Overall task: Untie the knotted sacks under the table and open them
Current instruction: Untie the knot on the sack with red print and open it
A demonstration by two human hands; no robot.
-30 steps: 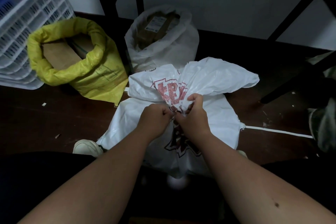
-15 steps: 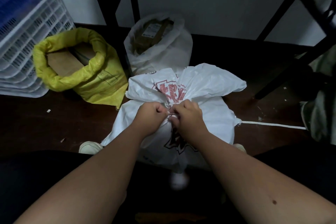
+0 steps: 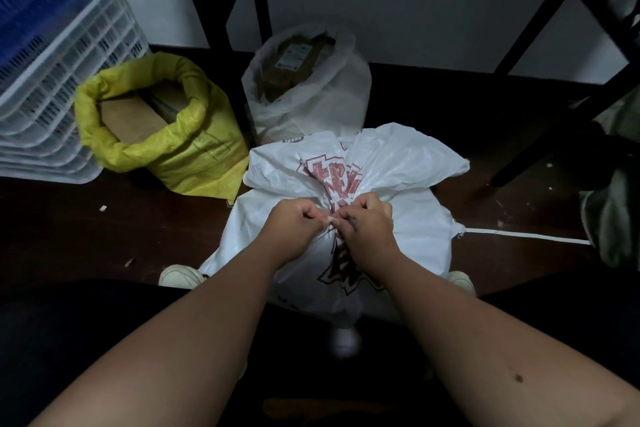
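A white sack with red print [image 3: 415,225] stands on the dark floor between my knees, its neck bunched and tied. My left hand [image 3: 298,218] and my right hand [image 3: 367,218] meet at the tie on its neck [image 3: 330,220], each pinching the string with curled fingers. The loose top of the sack fans out beyond my hands. The knot itself is mostly hidden by my fingers.
A yellow sack [image 3: 166,135] stands open at the left with a cardboard box inside. Behind it a white sack [image 3: 311,94] is open too. White and blue crates [image 3: 52,80] are stacked far left. Black table legs [image 3: 235,3] rise behind. A white strap [image 3: 526,236] lies on the floor.
My hands have stayed at the neck of the white sack, working the tie; the fingers have shifted slightly. The view has tilted a little.
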